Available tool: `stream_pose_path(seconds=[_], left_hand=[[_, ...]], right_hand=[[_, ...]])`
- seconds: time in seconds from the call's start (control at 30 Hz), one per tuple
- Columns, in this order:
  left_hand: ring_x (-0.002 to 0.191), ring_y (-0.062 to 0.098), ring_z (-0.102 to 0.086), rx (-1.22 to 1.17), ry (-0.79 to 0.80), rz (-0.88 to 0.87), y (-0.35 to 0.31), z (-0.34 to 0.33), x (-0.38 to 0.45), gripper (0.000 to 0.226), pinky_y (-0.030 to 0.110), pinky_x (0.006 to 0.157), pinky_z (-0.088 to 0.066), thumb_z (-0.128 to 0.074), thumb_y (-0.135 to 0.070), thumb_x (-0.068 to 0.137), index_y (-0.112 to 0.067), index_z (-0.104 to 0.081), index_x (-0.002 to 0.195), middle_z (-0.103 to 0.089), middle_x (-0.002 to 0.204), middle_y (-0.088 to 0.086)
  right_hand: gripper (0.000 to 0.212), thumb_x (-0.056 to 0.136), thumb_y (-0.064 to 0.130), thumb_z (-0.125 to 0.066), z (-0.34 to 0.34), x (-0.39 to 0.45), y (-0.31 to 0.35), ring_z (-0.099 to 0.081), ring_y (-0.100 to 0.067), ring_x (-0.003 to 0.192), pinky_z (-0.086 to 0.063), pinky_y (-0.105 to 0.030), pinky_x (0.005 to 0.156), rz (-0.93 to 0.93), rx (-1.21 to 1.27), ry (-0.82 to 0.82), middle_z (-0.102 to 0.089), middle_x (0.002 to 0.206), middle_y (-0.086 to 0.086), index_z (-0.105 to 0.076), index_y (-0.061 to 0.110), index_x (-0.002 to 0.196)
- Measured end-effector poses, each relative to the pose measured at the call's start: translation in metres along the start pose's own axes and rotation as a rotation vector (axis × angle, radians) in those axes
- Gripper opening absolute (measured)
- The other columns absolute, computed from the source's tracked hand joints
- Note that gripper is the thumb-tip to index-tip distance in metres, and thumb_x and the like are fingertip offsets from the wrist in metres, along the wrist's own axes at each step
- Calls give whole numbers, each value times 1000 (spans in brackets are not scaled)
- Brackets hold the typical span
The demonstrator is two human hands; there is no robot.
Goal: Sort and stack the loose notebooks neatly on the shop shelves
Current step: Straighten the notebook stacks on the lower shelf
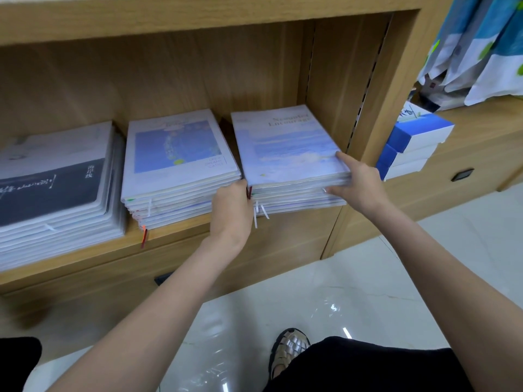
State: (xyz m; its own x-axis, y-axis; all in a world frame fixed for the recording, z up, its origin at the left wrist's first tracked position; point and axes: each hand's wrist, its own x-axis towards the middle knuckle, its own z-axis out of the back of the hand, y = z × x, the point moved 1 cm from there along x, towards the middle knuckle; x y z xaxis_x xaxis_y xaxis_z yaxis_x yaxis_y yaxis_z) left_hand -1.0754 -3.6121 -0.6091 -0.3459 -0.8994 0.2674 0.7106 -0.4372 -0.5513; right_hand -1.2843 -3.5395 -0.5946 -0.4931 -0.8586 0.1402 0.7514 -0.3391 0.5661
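Three notebook stacks lie on the wooden shelf: dark-covered stack, middle stack, right stack. Your left hand grips the right stack's near-left corner, fingers curled. Your right hand pinches its near-right corner, thumb on top.

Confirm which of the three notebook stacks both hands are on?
The rightmost stack, pale-blue sky cover. Left hand holds its near-left corner, right hand its right edge; the other two stacks go untouched.
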Motion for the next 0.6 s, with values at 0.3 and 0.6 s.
stream_pose_path(seconds=[0.3,0.6], left_hand=[[97,13,-61,-594,171,292,4,-2,-9,37,20,90,-47,-49,16,85,1,-60,116,-64,107,4],[90,16,-63,-283,66,133,4,-5,-11,25,23,83,-45,-51,9,85,2,-67,104,-70,93,9]], right_hand=[[72,69,4,-79,-10,-2,-21,-53,-27,114,-44,-46,99,-168,272,84,-56,123,-8,-43,12,131],[55,71,12,-80,-16,-4,-22,-57,-32,106,-49,-44,90,-90,113,-95,-62,115,-15,-52,2,118]])
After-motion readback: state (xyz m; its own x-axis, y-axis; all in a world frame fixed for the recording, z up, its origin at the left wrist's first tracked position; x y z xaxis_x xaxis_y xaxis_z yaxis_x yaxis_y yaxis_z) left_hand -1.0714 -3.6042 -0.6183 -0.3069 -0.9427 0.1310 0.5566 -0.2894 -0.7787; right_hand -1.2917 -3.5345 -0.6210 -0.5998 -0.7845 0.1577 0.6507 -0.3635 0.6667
